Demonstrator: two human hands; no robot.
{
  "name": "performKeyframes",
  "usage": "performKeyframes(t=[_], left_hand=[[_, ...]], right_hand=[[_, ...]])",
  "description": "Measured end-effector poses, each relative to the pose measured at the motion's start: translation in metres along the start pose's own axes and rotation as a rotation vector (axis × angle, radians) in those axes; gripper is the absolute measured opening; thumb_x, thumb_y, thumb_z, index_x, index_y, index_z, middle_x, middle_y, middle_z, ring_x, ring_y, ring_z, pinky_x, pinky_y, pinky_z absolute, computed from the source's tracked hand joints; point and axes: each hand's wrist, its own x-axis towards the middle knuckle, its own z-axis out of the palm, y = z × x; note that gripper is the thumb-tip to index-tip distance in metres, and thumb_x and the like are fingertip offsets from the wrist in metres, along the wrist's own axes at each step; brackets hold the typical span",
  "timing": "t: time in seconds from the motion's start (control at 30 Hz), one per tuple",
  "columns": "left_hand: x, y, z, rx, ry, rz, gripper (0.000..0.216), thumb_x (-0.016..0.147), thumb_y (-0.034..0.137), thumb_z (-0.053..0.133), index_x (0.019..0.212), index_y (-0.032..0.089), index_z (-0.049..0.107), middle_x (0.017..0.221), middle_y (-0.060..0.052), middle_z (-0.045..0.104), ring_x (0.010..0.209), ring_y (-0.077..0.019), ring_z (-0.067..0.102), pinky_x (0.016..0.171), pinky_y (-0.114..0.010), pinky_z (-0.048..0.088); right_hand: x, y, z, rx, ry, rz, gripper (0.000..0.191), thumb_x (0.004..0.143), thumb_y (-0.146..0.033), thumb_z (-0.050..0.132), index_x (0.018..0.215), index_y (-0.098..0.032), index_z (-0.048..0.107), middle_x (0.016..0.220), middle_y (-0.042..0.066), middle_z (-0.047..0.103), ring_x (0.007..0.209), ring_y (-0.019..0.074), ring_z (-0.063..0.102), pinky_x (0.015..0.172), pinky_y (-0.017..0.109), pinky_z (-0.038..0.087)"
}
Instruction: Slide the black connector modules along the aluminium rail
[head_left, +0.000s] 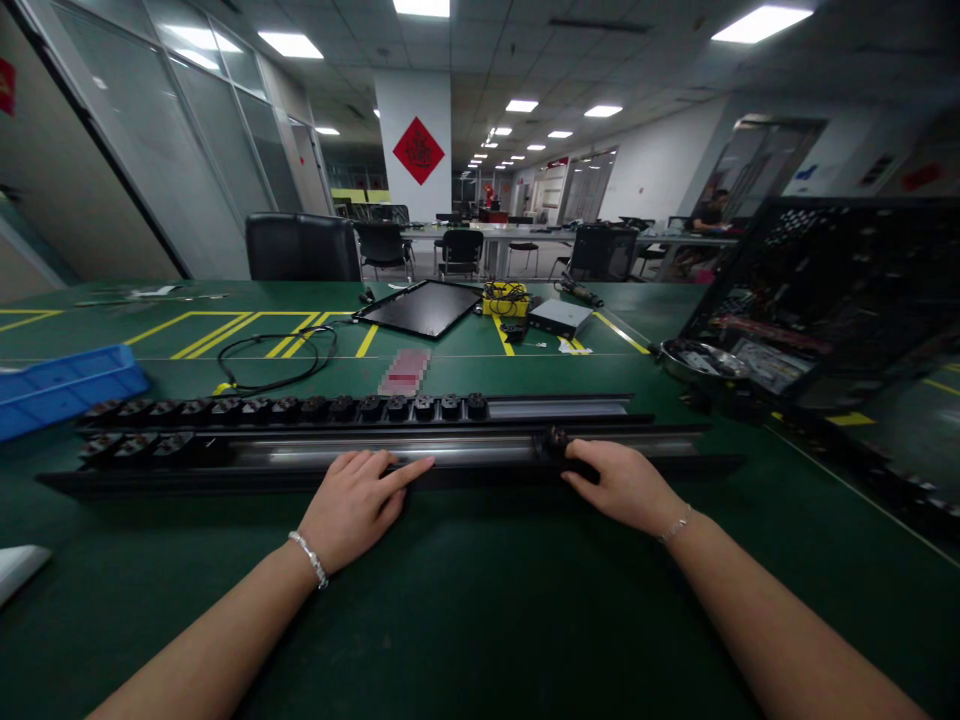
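Across the green table in front of me lies a long black metal rail [465, 455] with a shiny inner channel. Three black socket modules [137, 448] sit in its left end, with a plain black block [212, 450] beside them. My left hand [358, 503] rests on the rail's near edge, index finger stretched along the channel and nothing held. Toward the right end, my right hand [621, 482] pinches a black socket module [555, 441] in the channel. Behind runs a second rail [559, 408], filled with a row of several socket modules [343, 406] along most of its length.
A blue bin [71, 385] stands at left, near a coiled black cable [277, 360]. Farther back are a flat black panel [424, 308], a yellow box [506, 297] and a grey box [560, 317]. A metal bowl [701, 360] and large open equipment case [847, 290] occupy the right.
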Motion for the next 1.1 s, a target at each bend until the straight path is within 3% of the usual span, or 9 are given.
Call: performKeyframes(t=[0.73, 0.97, 1.1], left_hand=[[0.000, 0.001, -0.002, 0.010, -0.008, -0.003, 0.048, 0.088, 0.025, 0.043, 0.135, 0.038, 0.040, 0.092, -0.003, 0.058, 0.083, -0.0188, 0.054, 0.075, -0.035, 0.039], [0.000, 0.000, -0.001, 0.010, -0.014, 0.011, 0.049, 0.089, 0.025, 0.042, 0.136, 0.037, 0.038, 0.092, -0.003, 0.057, 0.085, -0.0190, 0.054, 0.077, -0.036, 0.039], [0.000, 0.001, -0.001, 0.007, -0.010, 0.005, 0.048, 0.089, 0.025, 0.043, 0.135, 0.037, 0.039, 0.093, -0.003, 0.058, 0.084, -0.0188, 0.054, 0.077, -0.036, 0.039]], right_hand=[[0.000, 0.000, -0.002, 0.024, 0.011, -0.004, 0.007, 0.080, -0.027, 0.053, 0.085, -0.022, 0.055, 0.081, 0.003, 0.065, 0.073, 0.0185, 0.060, 0.065, 0.031, 0.045], [-0.004, 0.009, -0.007, 0.061, -0.005, -0.054, 0.019, 0.081, -0.024, 0.051, 0.099, -0.023, 0.059, 0.097, 0.003, 0.068, 0.086, 0.0191, 0.062, 0.076, 0.033, 0.047], [-0.004, 0.011, -0.007, 0.062, -0.011, -0.038, 0.017, 0.081, -0.023, 0.052, 0.097, -0.024, 0.058, 0.094, 0.003, 0.068, 0.084, 0.0189, 0.062, 0.074, 0.032, 0.047]])
